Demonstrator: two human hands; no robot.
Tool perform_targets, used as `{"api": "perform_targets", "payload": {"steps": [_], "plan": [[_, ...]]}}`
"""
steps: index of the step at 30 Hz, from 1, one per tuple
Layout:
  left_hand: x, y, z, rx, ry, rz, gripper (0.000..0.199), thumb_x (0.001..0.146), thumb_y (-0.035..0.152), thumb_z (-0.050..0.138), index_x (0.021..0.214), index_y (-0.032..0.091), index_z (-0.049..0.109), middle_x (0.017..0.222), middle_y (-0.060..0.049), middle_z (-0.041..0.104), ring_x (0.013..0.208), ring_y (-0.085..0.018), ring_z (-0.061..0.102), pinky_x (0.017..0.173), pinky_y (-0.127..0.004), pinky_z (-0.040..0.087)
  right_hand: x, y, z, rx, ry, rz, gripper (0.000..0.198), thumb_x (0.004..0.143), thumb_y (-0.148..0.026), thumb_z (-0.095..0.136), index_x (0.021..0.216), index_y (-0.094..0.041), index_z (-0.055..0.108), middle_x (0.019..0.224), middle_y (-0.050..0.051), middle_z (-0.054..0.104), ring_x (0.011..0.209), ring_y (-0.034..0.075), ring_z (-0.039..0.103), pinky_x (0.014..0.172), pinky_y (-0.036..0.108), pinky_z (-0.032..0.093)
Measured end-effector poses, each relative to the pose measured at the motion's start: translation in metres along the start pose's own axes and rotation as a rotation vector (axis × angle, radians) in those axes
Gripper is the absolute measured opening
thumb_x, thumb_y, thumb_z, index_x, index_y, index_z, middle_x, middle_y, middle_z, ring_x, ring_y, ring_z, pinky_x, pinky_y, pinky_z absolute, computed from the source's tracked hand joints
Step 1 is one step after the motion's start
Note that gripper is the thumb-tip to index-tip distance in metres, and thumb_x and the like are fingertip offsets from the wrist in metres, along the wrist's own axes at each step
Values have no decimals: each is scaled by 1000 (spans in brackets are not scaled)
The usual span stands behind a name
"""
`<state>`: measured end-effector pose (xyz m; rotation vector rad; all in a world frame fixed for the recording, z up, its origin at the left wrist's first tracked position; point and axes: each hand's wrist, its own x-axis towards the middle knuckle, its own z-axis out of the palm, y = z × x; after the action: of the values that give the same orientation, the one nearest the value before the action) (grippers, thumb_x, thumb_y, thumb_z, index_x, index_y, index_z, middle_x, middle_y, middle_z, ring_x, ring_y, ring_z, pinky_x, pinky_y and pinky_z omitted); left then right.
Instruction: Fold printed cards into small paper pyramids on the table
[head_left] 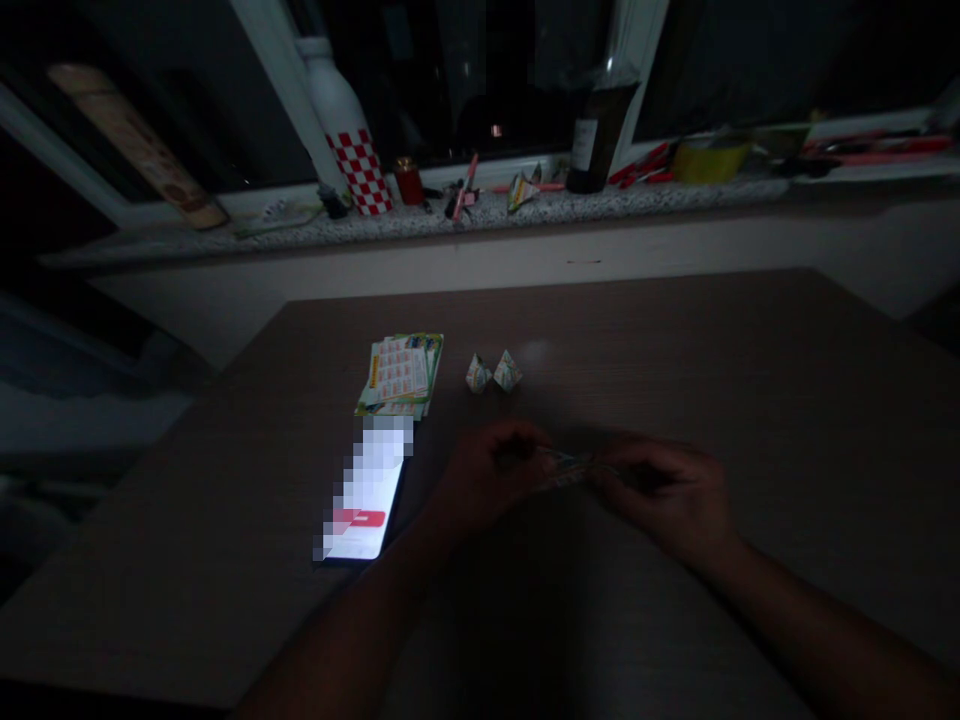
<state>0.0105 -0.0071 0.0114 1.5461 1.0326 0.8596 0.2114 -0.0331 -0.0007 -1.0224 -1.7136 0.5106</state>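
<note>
Speckled grey stone windowsill (555,207) runs behind your brown wood-grain table (675,360); over the table, your left hand (487,470) and right hand (675,495) pinch a small printed paper (566,470).

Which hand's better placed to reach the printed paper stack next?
Left, probably: the left hand is nearer the printed paper stack; the right hand is farther off. Both hold the paper piece, though.
</note>
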Motion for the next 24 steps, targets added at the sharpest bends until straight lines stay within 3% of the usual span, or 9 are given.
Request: {"api": "perform_targets", "payload": {"steps": [3, 9, 13, 16, 24], "plan": [[-2, 6, 4, 120, -51, -14, 27, 70, 31, 73, 92, 16, 68, 85, -2, 69, 78, -16, 61, 69, -24, 45, -1, 2, 2, 52, -35, -1, 6, 73, -14, 67, 71, -19, 65, 67, 1, 69, 58, 14, 65, 53, 23, 51], [-4, 9, 8, 209, -114, 23, 20, 80, 34, 62, 85, 17, 72, 77, -1, 70, 72, -14, 62, 64, -22, 43, -2, 6, 5, 97, -88, -31, 6, 76, -14, 67, 80, -19, 66, 72, 3, 70, 64, 16, 66, 57, 26, 53], [-5, 8, 6, 189, -88, -21, 24, 82, 37, 60, 82, 16, 72, 73, -1, 68, 69, -14, 60, 61, -21, 41, -1, 4, -1, 8, -15, -203, 24, 72, -9, 71, 93, -19, 66, 84, 6, 68, 74, 18, 66, 63, 28, 55], [-6, 8, 7, 185, -81, -58, 27, 82, 40, 60, 79, 15, 71, 69, 0, 66, 66, -13, 58, 58, -21, 39, -1, 3, -6, -76, -19, -333, 21, 73, -6, 69, 90, -18, 68, 92, 9, 65, 81, 19, 65, 65, 28, 55], [-8, 7, 8, 218, -87, -6, 25, 83, 36, 59, 78, 15, 71, 66, 0, 64, 62, -12, 55, 56, -20, 37, -1, 9, -4, -142, -73, -375, 22, 74, -8, 70, 95, -15, 68, 97, 10, 63, 86, 19, 64, 69, 30, 55]]}}
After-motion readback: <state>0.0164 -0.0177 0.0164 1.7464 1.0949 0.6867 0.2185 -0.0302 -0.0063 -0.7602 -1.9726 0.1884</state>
